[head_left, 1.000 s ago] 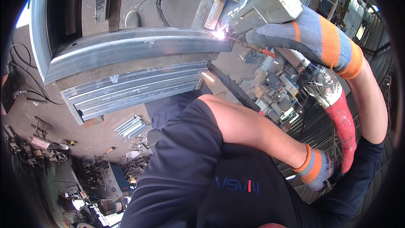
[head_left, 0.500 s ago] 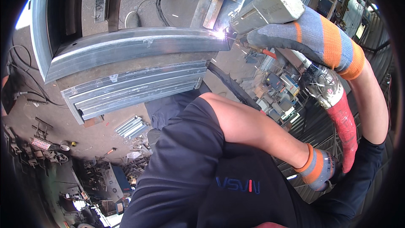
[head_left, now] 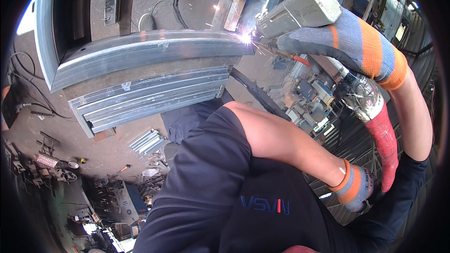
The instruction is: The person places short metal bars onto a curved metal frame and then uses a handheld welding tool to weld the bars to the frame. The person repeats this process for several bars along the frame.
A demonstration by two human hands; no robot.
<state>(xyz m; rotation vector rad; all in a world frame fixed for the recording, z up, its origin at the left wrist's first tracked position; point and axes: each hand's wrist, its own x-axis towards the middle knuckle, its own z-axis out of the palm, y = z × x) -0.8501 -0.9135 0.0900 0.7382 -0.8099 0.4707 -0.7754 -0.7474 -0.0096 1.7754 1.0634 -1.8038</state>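
Observation:
My right hand (head_left: pixel 342 37), in a grey, blue and orange knit glove with a dark palm, is closed round a welding torch (head_left: pixel 300 60). A worn, grey-white box-shaped piece (head_left: pixel 304 11) sits at the front of that hand, hiding some of the fingers. Bright arc light (head_left: pixel 246 38) glows at the right end of a long grey steel profile (head_left: pixel 154 49), and sparks fly from it. The torch's red-sleeved cable (head_left: pixel 382 140), taped near the torch, curves down beside my right arm. My left hand (head_left: pixel 358 189), gloved alike, is by the cable's lower end, its fingers mostly hidden.
Beneath the profile lies a stack of ribbed steel sections (head_left: pixel 154 100). Upright steel pieces (head_left: pixel 239 7) stand behind the arc. A black cable (head_left: pixel 180 4) loops across the floor. Short metal strips (head_left: pixel 147 141) and scrap lie at lower left; cluttered equipment (head_left: pixel 309 96) is on the right.
More sparks now scatter around the arc and over the floor behind it. My right hand and the torch have shifted very slightly right; the steel profile stays in place.

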